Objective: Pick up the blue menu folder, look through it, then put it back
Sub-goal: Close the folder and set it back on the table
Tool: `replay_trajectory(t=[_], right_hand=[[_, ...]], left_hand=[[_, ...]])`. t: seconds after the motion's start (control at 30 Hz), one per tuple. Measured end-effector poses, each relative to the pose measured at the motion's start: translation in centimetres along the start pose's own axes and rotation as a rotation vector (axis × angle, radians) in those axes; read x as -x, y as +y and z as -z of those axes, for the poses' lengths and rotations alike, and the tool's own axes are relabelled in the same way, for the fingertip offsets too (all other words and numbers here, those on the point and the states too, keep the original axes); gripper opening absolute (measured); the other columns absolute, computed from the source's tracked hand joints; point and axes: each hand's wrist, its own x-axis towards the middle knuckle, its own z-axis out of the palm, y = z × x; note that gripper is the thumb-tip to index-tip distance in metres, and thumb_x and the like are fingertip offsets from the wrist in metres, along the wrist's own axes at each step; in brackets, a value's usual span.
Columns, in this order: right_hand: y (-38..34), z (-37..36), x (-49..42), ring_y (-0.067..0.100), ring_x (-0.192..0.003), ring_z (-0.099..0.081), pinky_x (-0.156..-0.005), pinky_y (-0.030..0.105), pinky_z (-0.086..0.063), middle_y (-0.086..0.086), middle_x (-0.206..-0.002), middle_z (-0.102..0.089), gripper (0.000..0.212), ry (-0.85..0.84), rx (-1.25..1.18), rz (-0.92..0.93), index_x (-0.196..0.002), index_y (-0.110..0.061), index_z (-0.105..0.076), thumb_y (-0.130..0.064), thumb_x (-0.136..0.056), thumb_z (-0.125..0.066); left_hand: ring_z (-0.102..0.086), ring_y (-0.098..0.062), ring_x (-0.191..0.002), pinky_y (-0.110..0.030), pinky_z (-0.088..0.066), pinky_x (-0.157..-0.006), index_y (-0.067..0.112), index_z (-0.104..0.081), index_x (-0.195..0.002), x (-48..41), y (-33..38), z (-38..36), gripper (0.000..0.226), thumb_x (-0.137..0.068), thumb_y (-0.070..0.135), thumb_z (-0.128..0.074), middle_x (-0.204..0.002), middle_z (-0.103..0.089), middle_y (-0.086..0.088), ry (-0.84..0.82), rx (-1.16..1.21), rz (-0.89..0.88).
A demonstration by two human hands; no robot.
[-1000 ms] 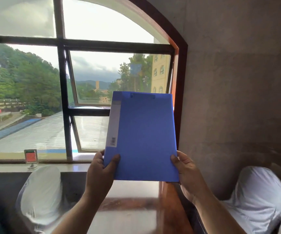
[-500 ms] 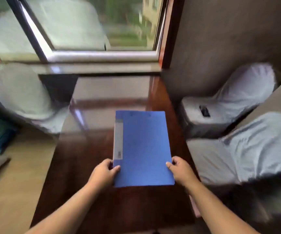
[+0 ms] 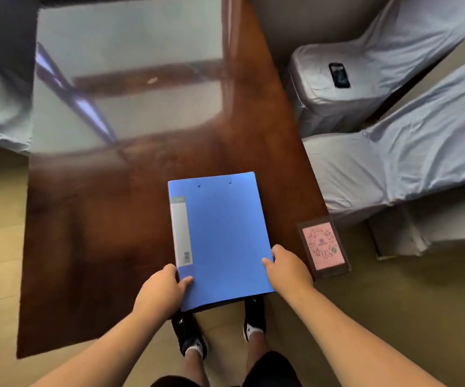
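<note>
The closed folder [image 3: 220, 238] is held over the bench's [image 3: 100, 247] near edge, its lower corners pinched by both hands [image 3: 161, 291] [image 3: 288, 268]. It is judged light, stiff and slick; edge grips suit it.

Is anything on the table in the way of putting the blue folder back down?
Nothing visible blocks it. Both hands, left hand and right hand, hold the blue folder over bare table. The pink card lies off to its right, near the table's corner.

No text is legible on the blue folder [image 3: 225, 241] or pink card [image 3: 323, 245].
</note>
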Motion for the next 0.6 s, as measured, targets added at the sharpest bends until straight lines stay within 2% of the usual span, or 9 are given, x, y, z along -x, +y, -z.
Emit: replay_trajectory(t=[0.07, 0.13, 0.2, 0.37, 0.6], right_hand=[[0.1, 0.2, 0.5, 0.033, -0.093, -0.069, -0.065, 0.042, -0.052, 0.005, -0.107, -0.065, 0.020, 0.052, 0.068, 0.011, -0.112, -0.018, -0.053, -0.037, -0.107, -0.056], [0.2, 0.1, 1.0, 0.032, -0.106, -0.069, -0.069, 0.041, -0.054, 0.007, -0.125, -0.062, 0.034, 0.109, 0.131, 0.042, -0.132, -0.018, -0.049, -0.034, -0.105, -0.061], [0.3, -0.4, 1.4, 0.032, -0.116, -0.064, -0.082, 0.043, -0.058, 0.009, -0.135, -0.057, 0.045, 0.106, 0.157, 0.102, -0.142, -0.017, -0.045, -0.032, -0.104, -0.062], [0.3, -2.6, 2.5, 0.034, -0.116, -0.057, -0.090, 0.047, -0.056, 0.012, -0.133, -0.055, 0.040, -0.011, 0.149, 0.224, -0.136, -0.014, -0.046, -0.036, -0.106, -0.059], [2.0, -2.5, 1.8, 0.031, -0.114, -0.055, -0.093, 0.043, -0.056, 0.012, -0.131, -0.055, 0.039, 0.042, 0.106, 0.216, -0.134, -0.015, -0.046, -0.038, -0.106, -0.060]], left_hand=[[-0.062, -0.024, -0.076, -0.039, -0.049, -0.064, 0.023, -0.051, -0.089, -0.2, 0.5, -0.2, 0.038, -0.096, 0.060, -0.053, -0.086, -0.066, 0.002, -0.011, -0.096, -0.051], [-0.064, -0.021, -0.078, -0.038, -0.051, -0.065, 0.024, -0.053, -0.090, -0.5, 1.2, -0.5, 0.039, -0.097, 0.062, -0.049, -0.089, -0.068, 0.004, -0.023, -0.153, -0.108], [-0.066, -0.019, -0.079, -0.037, -0.055, -0.068, 0.025, -0.054, -0.091, -0.8, 1.9, -0.8, 0.039, -0.098, 0.062, -0.047, -0.090, -0.069, 0.005, -0.022, -0.167, -0.146], [-0.067, -0.015, -0.074, -0.038, -0.060, -0.069, 0.025, -0.055, -0.089, -1.2, 4.5, -2.2, 0.039, -0.098, 0.062, -0.048, -0.087, -0.070, 0.006, -0.022, -0.170, -0.199], [-0.068, -0.017, -0.077, -0.039, -0.061, -0.072, 0.022, -0.056, -0.094, -1.6, 6.8, -3.4, 0.041, -0.098, 0.062, -0.047, -0.091, -0.070, 0.004, -0.020, -0.184, -0.230]])
